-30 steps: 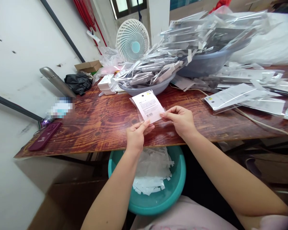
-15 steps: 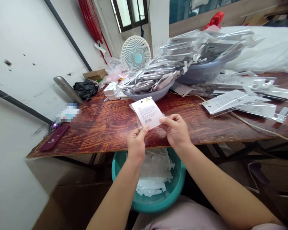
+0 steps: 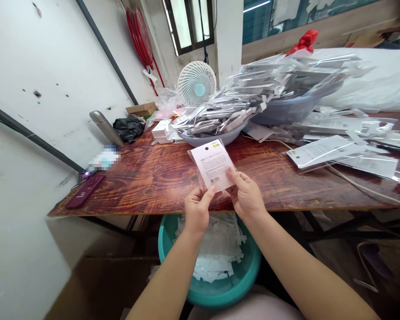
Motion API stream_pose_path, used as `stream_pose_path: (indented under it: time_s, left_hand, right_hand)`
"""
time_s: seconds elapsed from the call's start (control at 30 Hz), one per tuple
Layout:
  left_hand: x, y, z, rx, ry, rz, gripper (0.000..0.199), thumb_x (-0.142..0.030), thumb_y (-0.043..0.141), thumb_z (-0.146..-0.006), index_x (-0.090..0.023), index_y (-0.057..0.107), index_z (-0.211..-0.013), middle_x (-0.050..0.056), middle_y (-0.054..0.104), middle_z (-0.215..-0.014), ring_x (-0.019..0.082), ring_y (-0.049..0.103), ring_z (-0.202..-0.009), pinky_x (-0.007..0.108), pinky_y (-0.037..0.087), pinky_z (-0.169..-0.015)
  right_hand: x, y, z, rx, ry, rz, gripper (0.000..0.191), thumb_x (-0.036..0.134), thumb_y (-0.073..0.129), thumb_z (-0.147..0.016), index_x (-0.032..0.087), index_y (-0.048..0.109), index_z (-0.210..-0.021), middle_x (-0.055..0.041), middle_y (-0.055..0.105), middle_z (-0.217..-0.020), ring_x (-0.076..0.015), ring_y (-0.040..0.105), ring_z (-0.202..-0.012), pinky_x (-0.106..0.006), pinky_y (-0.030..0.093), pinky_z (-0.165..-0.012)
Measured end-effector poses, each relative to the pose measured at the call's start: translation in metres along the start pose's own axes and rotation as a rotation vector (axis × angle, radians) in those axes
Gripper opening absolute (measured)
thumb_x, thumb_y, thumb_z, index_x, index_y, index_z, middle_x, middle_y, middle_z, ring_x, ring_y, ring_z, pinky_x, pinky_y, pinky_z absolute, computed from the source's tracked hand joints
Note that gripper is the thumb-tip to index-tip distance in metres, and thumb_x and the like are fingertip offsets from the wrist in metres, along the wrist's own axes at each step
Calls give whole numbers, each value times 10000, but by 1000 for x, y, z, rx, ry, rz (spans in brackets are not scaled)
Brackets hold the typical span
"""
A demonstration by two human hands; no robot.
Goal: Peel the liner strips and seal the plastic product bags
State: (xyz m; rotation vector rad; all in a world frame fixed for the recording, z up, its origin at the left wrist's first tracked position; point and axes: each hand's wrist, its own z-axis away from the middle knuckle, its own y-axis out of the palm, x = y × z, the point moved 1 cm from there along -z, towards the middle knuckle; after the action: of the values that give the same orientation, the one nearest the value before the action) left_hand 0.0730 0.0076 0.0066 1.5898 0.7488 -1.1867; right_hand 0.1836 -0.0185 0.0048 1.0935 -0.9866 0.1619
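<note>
A white printed card in a clear plastic sleeve point(image 3: 213, 163) is held up over the front part of the wooden table point(image 3: 153, 178). My left hand point(image 3: 198, 208) pinches its lower left corner with thumb and fingers. At its lower right edge my right hand point(image 3: 246, 192) grips it, thumb on the printed face. Below the hands, under the table edge, a teal basin point(image 3: 209, 297) holds a heap of white paper strips point(image 3: 216, 249).
Two grey-blue basins point(image 3: 216, 140) point(image 3: 280, 111) overflow with bagged packs. More packs point(image 3: 330, 151) lie at the right over a white cable point(image 3: 360, 181). A fan point(image 3: 197, 84), a black bag point(image 3: 129, 128) and a maroon phone-like object point(image 3: 86, 191) are also on the table.
The view has shifted, so the surroundings appear lower and further right. Both hands still hold the sleeved card, which is turned slightly more upright.
</note>
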Motion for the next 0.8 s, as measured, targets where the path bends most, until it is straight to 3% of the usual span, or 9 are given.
stream_pose_path:
  time_s: [0.17, 0.37, 0.63, 0.73, 0.8]
  left_hand:
    - [0, 3, 2, 88, -150, 72, 309, -294, 744, -674, -179, 693, -956, 42, 723, -915, 174, 669, -732, 316, 553, -707]
    - [-2, 4, 0, 91, -231, 146, 373, -286, 748, -691, -174, 683, -1040, 76, 691, -1065, 195, 662, -873, 283, 564, -703]
    - [-1, -2, -2, 84, -262, 207, 336, -382, 695, -751, -146, 698, -990, 91, 707, -1025, 201, 672, -872, 304, 573, -739]
    - [0, -4, -3, 116, -284, 246, 320, -365, 693, -756, -158, 697, -999, 79, 711, -1019, 192, 673, -873, 297, 573, -731]
    - [-1, -7, -5, 74, -265, 263, 276, -315, 734, -717, -165, 709, -946, 57, 721, -981, 166, 676, -830, 259, 570, -692]
  right_hand:
    - [-6, -9, 6, 65, -139, 187, 306, 412, 752, -664, 194, 544, -608, 35, 586, -608, -104, 514, -554, -252, 433, -560]
    - [-10, -18, 5, 141, -205, 238, 251, 349, 755, -677, 200, 568, -602, 41, 557, -603, -100, 492, -563, -243, 407, -556]
    - [-12, -25, 3, 124, -215, 167, 261, 316, 726, -724, 205, 539, -581, 41, 532, -600, -106, 488, -585, -253, 419, -595]
    - [-12, -27, 1, 129, -229, 151, 210, 327, 709, -744, 220, 579, -618, 43, 522, -588, -100, 466, -555, -243, 406, -562]
    - [-12, -29, 0, 145, -244, 149, 162, 350, 682, -770, 237, 616, -675, 42, 522, -587, -95, 459, -539, -233, 394, -533]
